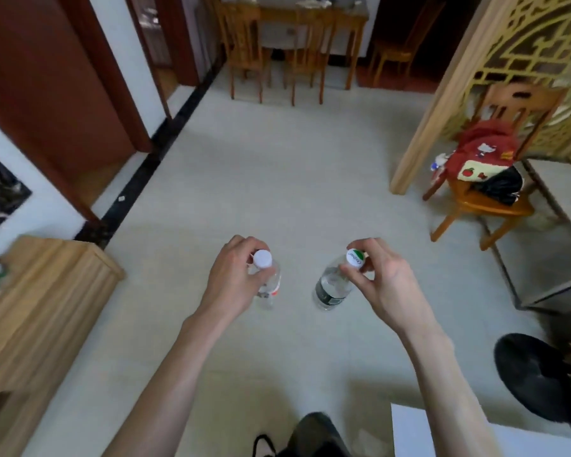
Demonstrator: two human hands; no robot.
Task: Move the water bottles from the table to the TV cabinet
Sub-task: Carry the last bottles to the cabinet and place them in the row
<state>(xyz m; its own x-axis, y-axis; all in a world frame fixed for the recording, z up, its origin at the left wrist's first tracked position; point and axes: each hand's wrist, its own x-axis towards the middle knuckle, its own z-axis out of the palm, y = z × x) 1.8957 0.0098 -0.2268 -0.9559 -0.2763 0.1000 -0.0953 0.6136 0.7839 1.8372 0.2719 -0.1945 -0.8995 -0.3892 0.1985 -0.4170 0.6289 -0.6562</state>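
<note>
Carrying both bottles above bare floor, the left hand pinched the red-labelled bottle and the right hand the green-labelled bottle by their caps; placing them on the TV cabinet remained.

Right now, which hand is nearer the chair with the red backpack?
Right. The right hand is on that chair's side of the view; the left hand is across, further from it.

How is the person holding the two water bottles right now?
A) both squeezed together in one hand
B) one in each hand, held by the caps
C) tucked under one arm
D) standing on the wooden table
B: the left hand pinches the plain white cap of one bottle, and the right hand pinches the green-and-white cap of the other bottle, both hanging above the floor.
</note>
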